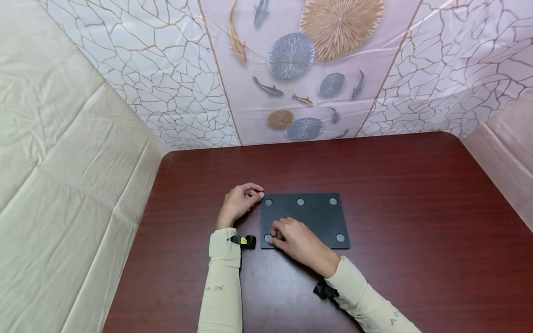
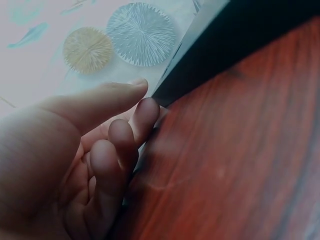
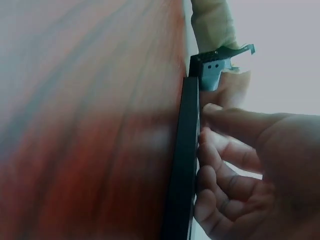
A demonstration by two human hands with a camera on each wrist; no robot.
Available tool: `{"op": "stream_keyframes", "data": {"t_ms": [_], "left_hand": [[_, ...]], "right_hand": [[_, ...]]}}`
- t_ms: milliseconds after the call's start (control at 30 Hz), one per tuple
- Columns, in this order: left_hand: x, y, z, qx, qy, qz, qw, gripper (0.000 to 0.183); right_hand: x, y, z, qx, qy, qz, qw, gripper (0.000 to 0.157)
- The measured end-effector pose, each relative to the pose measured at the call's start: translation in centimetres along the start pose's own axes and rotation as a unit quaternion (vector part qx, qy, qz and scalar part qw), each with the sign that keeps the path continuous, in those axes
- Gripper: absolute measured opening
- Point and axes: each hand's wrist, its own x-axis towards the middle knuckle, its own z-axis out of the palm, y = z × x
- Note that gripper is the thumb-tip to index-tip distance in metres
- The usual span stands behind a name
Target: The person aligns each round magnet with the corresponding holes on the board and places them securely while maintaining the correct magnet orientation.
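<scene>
A flat dark rectangular board [image 1: 316, 217] lies on the table, with round grey discs near its edges. My left hand [image 1: 239, 202] is at the far left corner, its thumb and forefinger meeting at the board's corner in the left wrist view. My right hand [image 1: 300, 243] reaches over the near side, thumb and curled fingers at the near left disc [image 1: 268, 238]. From the right wrist, the fingertips sit right at the board's face, seen almost edge-on. The right hand covers the middle of the near edge.
The reddish-brown table [image 1: 408, 208] extends around the board. Behind it hangs a patterned cloth [image 1: 266, 106], and a pale cloth [image 1: 83, 138] borders the left side. Each wrist wears a small black camera, such as the left camera [image 1: 250, 242].
</scene>
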Motion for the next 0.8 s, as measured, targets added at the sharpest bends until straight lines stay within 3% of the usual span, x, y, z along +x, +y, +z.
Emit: {"op": "stream_keyframes", "data": {"t_ms": [233,467,633,800], "left_hand": [[-0.1,0.5,-0.3,-0.007,-0.005,-0.004,1.0000,0.014],[-0.1,1.1,-0.8,-0.053,0.005,0.004,0.9986,0.021],[-0.3,1.6,-1.0,-0.040,0.047,0.026,0.9977,0.028],[-0.4,2.6,-1.3,-0.039,0.113,0.050,0.9915,0.035]], "right_hand": [[0.1,0.3,-0.5,0.023,-0.003,-0.016,1.000,0.011],[0.4,0.9,-1.8,0.015,0.011,-0.003,1.000,0.007],[0.3,1.8,-3.5,0.001,0.037,0.014,0.999,0.004],[0.0,2.9,-5.3,0.000,0.068,0.031,0.997,0.019]]}}
